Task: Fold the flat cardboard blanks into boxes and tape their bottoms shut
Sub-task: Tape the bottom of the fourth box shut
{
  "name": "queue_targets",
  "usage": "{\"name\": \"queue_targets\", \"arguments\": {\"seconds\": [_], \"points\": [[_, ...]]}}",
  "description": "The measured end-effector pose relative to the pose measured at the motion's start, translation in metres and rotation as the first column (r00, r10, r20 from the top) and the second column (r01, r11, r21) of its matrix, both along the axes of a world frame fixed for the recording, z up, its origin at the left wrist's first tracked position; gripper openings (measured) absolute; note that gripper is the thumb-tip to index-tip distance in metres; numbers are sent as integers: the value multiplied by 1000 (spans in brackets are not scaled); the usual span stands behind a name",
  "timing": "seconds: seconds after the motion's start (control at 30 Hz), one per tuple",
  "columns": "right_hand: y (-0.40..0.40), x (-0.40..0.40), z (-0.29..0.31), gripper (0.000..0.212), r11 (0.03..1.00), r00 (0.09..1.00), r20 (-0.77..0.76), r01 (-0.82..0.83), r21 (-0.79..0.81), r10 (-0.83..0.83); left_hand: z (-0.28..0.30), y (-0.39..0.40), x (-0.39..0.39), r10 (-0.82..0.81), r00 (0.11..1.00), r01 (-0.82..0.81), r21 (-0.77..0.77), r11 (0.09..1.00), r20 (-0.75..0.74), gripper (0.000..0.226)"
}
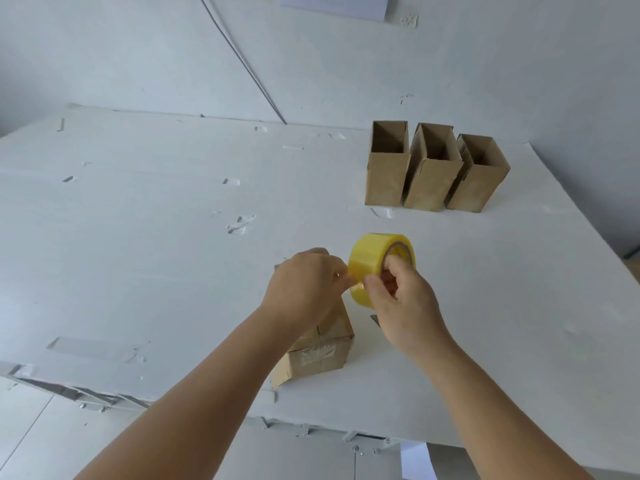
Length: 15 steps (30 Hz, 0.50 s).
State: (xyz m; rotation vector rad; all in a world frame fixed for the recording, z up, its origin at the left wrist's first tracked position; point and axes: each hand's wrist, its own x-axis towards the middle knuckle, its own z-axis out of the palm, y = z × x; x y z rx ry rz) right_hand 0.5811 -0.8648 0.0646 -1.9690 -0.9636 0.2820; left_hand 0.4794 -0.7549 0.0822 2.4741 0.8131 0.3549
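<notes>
So the yellow tape roll [379, 263] is held up on edge above the white table [173, 237], core hole facing right; right hand [401, 299] grips it, left hand [308, 289] pinches its loose end. Cardboard box [318, 355] lies underneath, print unreadable.

Yellow tape roll [375, 261]; brown boxes [429, 168]; white table [138, 237].

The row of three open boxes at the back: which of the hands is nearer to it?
The right hand. It grips the yellow tape roll, in front of the three open boxes. The left hand pinches the tape's edge, farther to the left of them.
</notes>
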Motion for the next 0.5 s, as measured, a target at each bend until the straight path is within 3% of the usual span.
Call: {"name": "queue_targets", "arguments": {"seconds": [0.07,0.17,0.23,0.3,0.4,0.5], "points": [[-3,7,-3,18,999,996,84,-22,-34,25,-1,-2,0,-17,999,21,90,996,-48,23],[-8,29,-11,20,991,966,254,-9,-136,44,-3,1,-10,41,999,-42,132,990,6,21],[-16,49,-24,11,965,930,366,70,-254,29,-7,7,-24,91,994,-99,132,986,65,22],[-24,68,-41,15,898,884,467,176,-403,36,-14,12,-40,100,991,-113,148,982,92,22],[-39,83,-67,18,763,873,479,245,-599,96,-30,9,-67,33,995,-55,250,967,93,24],[-49,82,-82,17,706,911,400,220,-673,97,-49,-8,-92,52,996,-67,252,965,65,41]]}}
